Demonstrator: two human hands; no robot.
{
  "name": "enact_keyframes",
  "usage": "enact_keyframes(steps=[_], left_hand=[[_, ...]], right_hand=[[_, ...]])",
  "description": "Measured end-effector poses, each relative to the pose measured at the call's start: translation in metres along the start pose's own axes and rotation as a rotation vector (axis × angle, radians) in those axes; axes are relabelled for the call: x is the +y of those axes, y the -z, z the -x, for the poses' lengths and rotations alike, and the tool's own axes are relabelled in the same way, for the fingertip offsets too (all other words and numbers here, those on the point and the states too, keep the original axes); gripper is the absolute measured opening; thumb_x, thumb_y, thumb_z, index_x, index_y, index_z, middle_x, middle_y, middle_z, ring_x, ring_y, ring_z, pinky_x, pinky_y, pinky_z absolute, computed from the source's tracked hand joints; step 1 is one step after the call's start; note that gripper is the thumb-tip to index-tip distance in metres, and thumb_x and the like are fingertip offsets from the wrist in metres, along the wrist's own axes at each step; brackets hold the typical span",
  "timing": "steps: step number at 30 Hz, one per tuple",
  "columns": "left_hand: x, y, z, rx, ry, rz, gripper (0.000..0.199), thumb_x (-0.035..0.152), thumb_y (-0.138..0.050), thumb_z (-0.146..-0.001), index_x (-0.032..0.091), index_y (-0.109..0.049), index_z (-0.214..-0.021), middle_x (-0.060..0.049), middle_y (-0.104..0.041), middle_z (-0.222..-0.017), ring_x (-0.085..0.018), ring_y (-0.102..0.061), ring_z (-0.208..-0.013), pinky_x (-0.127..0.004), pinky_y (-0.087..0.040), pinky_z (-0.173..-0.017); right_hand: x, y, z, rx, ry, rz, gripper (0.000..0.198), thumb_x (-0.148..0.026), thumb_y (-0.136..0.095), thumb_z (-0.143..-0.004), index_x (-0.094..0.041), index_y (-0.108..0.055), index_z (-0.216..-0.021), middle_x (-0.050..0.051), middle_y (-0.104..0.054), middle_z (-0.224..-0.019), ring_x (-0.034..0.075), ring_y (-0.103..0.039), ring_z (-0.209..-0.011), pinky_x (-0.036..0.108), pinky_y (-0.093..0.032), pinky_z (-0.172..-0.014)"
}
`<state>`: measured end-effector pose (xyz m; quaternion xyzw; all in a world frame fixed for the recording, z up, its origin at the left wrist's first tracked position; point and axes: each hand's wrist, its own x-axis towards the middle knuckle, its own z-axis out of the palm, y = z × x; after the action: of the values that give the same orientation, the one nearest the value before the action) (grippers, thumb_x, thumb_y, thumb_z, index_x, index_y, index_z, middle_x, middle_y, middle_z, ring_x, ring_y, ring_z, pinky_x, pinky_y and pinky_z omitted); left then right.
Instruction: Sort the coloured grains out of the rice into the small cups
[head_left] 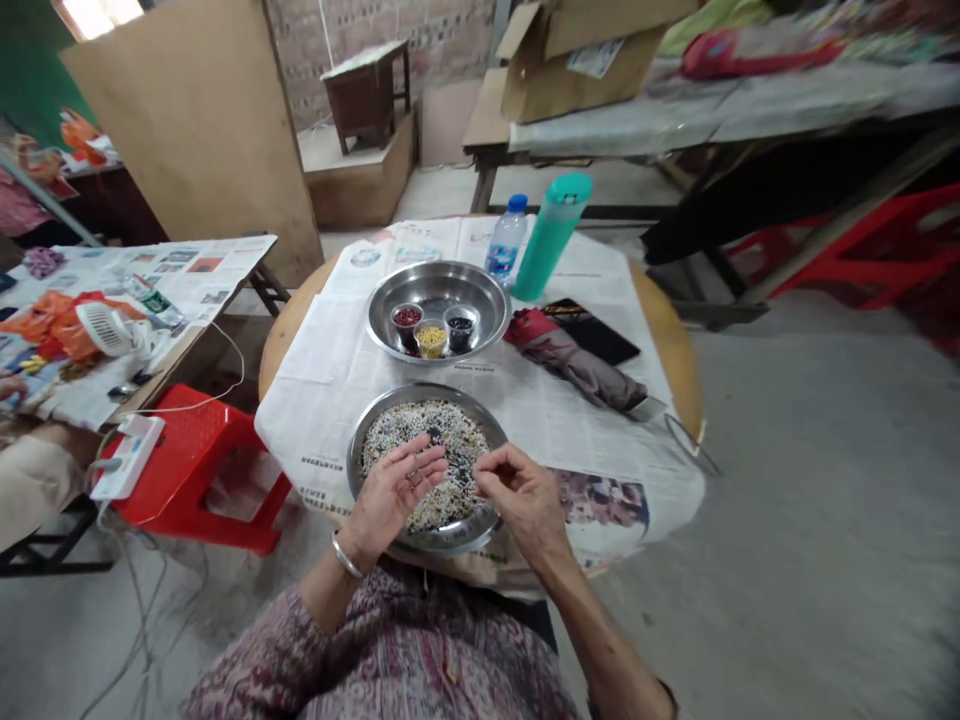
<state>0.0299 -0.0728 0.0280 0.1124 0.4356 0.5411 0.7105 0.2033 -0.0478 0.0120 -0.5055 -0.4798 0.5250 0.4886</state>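
My left hand (396,492) is held palm up with its fingers stretched out, over the near steel basin (355,470). Whether small pieces lie on its palm is too fine to tell. My right hand (525,502) hovers at the basin's right side, thumb and fingertips pinched together; what is between them, if anything, cannot be made out. Small mixed grains (420,418), mostly white with black, yellow and some reddish ones, cover the basin's bottom. Behind it stands a second steel basin (439,275) with three clear cups: dark red pieces (406,317), yellow pieces (431,341) and black pieces (460,328).
Newspaper (315,390) covers the round table. A water bottle (506,240), a teal flask (551,240), a folded umbrella (577,362) and a dark flat case (600,333) stand or lie at the right. Left are a red stool (202,460), a power strip (129,457) and another person's table.
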Motion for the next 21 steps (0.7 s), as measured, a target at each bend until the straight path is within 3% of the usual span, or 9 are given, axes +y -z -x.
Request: enact_keyframes(steps=[8,11,16,21], left_hand=[[0.012,0.013,0.0,-0.013,0.024,0.084,0.024,0.008,-0.07,-0.085,0.011,-0.071,-0.109,-0.013,-0.076,-0.107,-0.015,-0.073,-0.088,-0.024,-0.058,-0.085],[0.011,0.018,-0.005,-0.034,0.037,0.132,0.021,0.009,-0.071,-0.085,0.011,-0.071,-0.105,-0.011,-0.077,-0.098,-0.012,-0.072,-0.08,-0.021,-0.058,-0.076],[0.006,0.027,-0.012,-0.037,0.081,0.193,0.008,0.012,-0.067,-0.089,0.011,-0.072,-0.096,-0.009,-0.075,-0.085,-0.011,-0.07,-0.071,-0.018,-0.059,-0.068],[0.007,0.035,-0.01,0.001,0.107,0.203,0.013,0.013,-0.061,-0.094,0.01,-0.074,-0.093,-0.009,-0.076,-0.085,-0.01,-0.07,-0.069,-0.016,-0.057,-0.063]], right_hand=[[-0.028,-0.017,-0.028,0.044,0.108,0.116,0.02,-0.036,-0.072,-0.069,-0.018,-0.068,-0.075,0.0,-0.064,-0.065,0.013,-0.055,-0.056,0.025,-0.044,-0.053],[-0.045,-0.029,-0.059,0.046,0.179,0.211,0.023,-0.04,-0.072,-0.072,-0.017,-0.07,-0.078,0.001,-0.066,-0.065,0.014,-0.054,-0.055,0.025,-0.043,-0.051],[-0.062,-0.055,-0.131,0.154,0.399,0.429,0.02,-0.035,-0.064,-0.077,-0.017,-0.072,-0.081,0.004,-0.072,-0.072,0.016,-0.062,-0.062,0.029,-0.05,-0.065],[-0.055,-0.065,-0.177,0.152,0.399,0.608,0.024,-0.03,-0.06,-0.075,-0.017,-0.077,-0.086,0.008,-0.077,-0.08,0.02,-0.068,-0.067,0.035,-0.054,-0.074]])
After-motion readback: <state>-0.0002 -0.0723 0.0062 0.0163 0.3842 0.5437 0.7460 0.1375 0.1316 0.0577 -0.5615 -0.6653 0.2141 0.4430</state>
